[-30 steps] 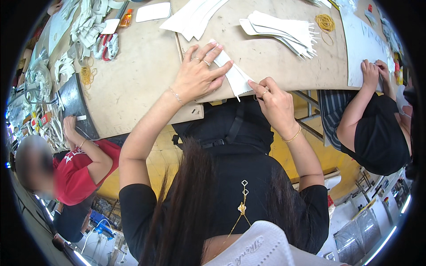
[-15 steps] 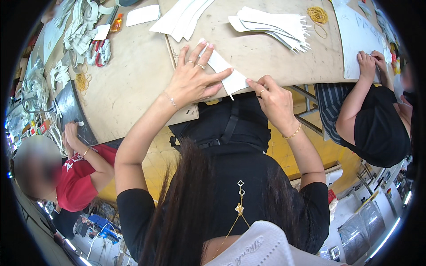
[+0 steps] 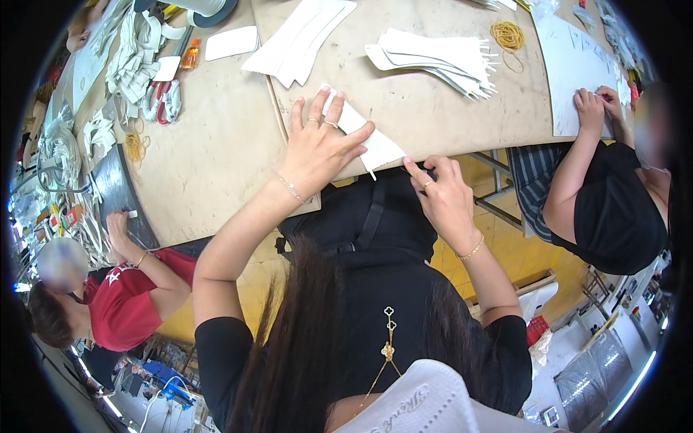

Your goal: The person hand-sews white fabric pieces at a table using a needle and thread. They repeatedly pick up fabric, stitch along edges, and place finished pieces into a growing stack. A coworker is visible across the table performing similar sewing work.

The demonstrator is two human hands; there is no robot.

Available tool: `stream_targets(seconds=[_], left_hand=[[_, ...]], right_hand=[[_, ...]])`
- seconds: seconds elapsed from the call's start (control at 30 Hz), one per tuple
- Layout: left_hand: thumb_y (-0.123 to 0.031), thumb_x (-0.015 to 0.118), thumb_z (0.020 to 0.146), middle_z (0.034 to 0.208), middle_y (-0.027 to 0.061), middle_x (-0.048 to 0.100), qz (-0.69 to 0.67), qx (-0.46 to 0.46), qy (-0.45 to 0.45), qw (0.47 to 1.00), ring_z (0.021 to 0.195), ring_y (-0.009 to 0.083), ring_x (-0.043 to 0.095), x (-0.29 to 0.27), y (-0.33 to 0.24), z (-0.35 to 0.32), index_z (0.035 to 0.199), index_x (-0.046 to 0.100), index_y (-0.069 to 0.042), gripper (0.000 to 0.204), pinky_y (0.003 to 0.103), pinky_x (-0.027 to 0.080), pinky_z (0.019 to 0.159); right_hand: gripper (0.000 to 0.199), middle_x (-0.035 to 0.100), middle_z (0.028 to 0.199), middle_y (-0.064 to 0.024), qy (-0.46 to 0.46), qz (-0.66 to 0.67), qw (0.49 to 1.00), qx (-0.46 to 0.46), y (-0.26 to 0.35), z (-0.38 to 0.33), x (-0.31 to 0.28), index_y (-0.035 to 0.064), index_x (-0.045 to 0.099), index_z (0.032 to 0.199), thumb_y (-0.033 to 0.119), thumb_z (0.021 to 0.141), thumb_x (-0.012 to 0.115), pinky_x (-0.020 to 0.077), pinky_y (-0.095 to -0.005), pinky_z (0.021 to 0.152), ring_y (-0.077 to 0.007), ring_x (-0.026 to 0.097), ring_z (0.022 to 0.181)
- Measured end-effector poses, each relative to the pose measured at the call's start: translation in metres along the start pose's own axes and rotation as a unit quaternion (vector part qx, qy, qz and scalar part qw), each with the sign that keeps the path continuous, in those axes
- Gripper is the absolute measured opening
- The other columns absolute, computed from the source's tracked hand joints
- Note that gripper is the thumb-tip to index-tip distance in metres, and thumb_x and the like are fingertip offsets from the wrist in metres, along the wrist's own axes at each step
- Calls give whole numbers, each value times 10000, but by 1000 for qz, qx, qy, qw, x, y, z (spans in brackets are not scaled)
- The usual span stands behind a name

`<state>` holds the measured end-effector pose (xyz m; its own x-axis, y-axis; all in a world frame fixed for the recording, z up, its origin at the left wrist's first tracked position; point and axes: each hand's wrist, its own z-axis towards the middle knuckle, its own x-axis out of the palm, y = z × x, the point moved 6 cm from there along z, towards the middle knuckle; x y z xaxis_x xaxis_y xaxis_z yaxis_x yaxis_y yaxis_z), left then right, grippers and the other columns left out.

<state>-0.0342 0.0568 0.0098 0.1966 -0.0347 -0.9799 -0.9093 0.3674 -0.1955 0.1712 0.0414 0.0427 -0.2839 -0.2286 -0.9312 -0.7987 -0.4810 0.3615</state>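
Observation:
A narrow white piece [image 3: 384,151], flared at its near end, lies at the table's front edge. From that end a thin tab sticks out past the edge. My left hand [image 3: 316,150] rests over the piece with fingers spread, pressing it to the table and covering its middle. At the flared end's right corner is the index fingertip of my right hand [image 3: 444,193]. Its other fingers curl around something small and dark, mostly hidden. Beyond my hands lie a stack of white pieces with fringed ends [image 3: 437,61] and a fan of plain white pieces [image 3: 299,40].
Yellow rubber bands [image 3: 507,36] sit at the far right of the table [image 3: 216,151]. To the left are red-handled scissors [image 3: 160,101], a small orange bottle [image 3: 190,55] and pale strips [image 3: 133,61]. Co-workers' hands [image 3: 590,108] work on the right, others [image 3: 119,234] on the left.
The view has shifted a little, so the table's things sit slightly lower. My right hand has come slightly nearer to me; the left still lies spread on the white piece.

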Motion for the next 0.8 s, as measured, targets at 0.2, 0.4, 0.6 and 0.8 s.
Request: stream_targets(seconds=[0.2,0.4,0.6,0.8], left_hand=[[-344,729,881,1403,101,504,-15,32,16,999,1375,312,407,-11,-16,10,1207,656,-212,359,577,230,1138],[-227,683,917,998,66,677,-161,6,97,982,977,240,628,-24,-2,12,964,645,-120,123,543,282,1085],[-228,703,916,798,41,697,-251,-52,128,958,820,218,651,-39,3,-5,905,682,-104,127,449,269,1035],[-225,707,916,785,39,702,-280,-51,108,953,759,216,651,-43,-1,-12,892,687,-106,124,429,266,1020]], right_hand=[[313,657,1066,-132,29,143,968,204,-26,-11,-2,61,625,1157,120,873,742,554,-392,713,-303,676,947],[347,664,1118,-134,-38,149,978,141,-9,-1,-1,41,622,1180,58,861,757,543,-330,700,-233,655,750],[358,627,1277,-71,-46,144,973,172,3,3,-6,52,659,1186,85,845,764,559,-345,685,-233,667,746],[324,640,1269,-82,-49,146,974,167,10,11,-9,62,676,1157,125,850,757,575,-394,718,-301,718,821]])
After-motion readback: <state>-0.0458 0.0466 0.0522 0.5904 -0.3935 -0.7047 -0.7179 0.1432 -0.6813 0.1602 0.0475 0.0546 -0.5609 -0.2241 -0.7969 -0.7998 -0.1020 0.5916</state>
